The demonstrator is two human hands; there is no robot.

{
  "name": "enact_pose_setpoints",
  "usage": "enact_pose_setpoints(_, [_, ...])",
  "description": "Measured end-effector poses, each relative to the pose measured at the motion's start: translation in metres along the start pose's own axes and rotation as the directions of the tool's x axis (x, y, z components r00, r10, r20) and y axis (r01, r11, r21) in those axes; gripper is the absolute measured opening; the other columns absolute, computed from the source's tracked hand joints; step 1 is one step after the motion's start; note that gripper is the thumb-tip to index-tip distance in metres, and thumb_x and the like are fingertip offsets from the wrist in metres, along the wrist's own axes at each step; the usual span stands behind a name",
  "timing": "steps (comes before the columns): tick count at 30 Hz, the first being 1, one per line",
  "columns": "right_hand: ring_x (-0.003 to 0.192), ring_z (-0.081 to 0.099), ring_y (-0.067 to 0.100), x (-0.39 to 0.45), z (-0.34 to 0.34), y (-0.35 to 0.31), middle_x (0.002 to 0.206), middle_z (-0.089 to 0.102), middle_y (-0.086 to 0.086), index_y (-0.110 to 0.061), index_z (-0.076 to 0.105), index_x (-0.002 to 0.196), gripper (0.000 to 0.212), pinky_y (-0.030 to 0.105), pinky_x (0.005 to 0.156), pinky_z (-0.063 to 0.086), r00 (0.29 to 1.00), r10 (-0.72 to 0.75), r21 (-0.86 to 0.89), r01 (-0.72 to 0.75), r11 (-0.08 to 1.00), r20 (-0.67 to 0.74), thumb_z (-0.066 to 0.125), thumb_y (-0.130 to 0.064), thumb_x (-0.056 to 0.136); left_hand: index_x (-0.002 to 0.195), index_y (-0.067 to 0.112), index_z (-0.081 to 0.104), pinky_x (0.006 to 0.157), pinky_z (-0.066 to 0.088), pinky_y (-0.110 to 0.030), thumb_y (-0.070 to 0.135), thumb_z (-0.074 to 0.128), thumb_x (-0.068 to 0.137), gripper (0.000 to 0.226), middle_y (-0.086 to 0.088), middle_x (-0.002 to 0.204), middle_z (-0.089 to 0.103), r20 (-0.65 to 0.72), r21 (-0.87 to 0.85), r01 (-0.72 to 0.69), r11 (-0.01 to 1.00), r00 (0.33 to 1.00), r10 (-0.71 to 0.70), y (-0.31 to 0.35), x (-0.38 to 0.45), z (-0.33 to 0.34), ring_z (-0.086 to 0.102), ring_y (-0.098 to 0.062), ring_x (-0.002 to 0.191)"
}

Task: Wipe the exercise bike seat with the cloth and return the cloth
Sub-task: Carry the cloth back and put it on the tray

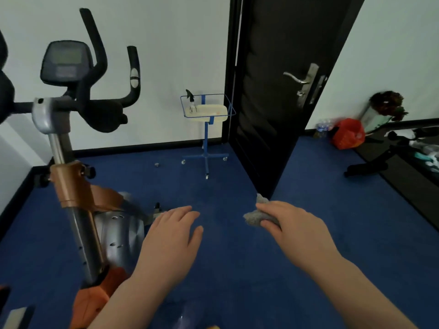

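My right hand [294, 224] is closed around a small grey cloth [254, 216], which is bunched and pokes out past my fingers above the blue carpet. My left hand [173, 236] hovers beside it, palm down, fingers loosely spread and holding nothing. The exercise bike [71, 186] stands at the left. Its console [64, 62], black handlebars [133, 72] and silver post are in view. I cannot make out the seat here.
A blue wheeled stand [205, 143] by the far wall carries a cream tray [215, 110] with a spray bottle [191, 100]. A black door [280, 103] stands open to its right. A red bag [348, 134] and other dark equipment [380, 160] lie at the right.
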State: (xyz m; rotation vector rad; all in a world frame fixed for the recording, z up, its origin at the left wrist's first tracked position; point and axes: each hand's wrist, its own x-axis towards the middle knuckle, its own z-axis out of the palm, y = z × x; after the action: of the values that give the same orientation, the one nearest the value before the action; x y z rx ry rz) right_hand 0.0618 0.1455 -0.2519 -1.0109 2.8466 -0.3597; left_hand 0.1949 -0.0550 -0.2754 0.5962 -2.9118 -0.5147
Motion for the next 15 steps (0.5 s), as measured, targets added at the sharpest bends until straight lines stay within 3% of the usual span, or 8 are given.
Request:
enact_pose_setpoints(9, [0.108, 0.057, 0.004, 0.094, -0.013, 0.031, 0.132, 0.051, -0.027, -0.045, 0.047, 0.132, 0.038, 0.022, 0.069, 0.042, 1.000, -0.006, 0.013, 0.007, 1.000, -0.015, 0.048, -0.040, 0.095, 0.133, 0.028, 0.044, 0.111, 0.017, -0.025, 0.041, 0.037, 0.095, 0.042, 0.011, 0.144, 0.039, 0.031, 0.026, -0.031, 0.999, 0.999, 0.030, 0.014, 0.096, 0.004, 0.032, -0.009, 0.133])
enact_pose_setpoints(15, [0.108, 0.057, 0.004, 0.163, -0.014, 0.063, 0.132, 0.051, -0.027, -0.045, 0.046, 0.133, 0.039, 0.021, 0.067, 0.039, 0.997, -0.074, 0.037, 0.073, 0.997, 0.008, 0.049, -0.040, 0.095, 0.133, 0.028, 0.045, 0.110, 0.016, -0.026, 0.040, 0.037, 0.095, 0.041, 0.010, 0.145, 0.039, -0.015, 0.048, 0.022, 0.999, 1.000, -0.021, 0.030, 0.168, 0.013, 0.032, -0.010, 0.133])
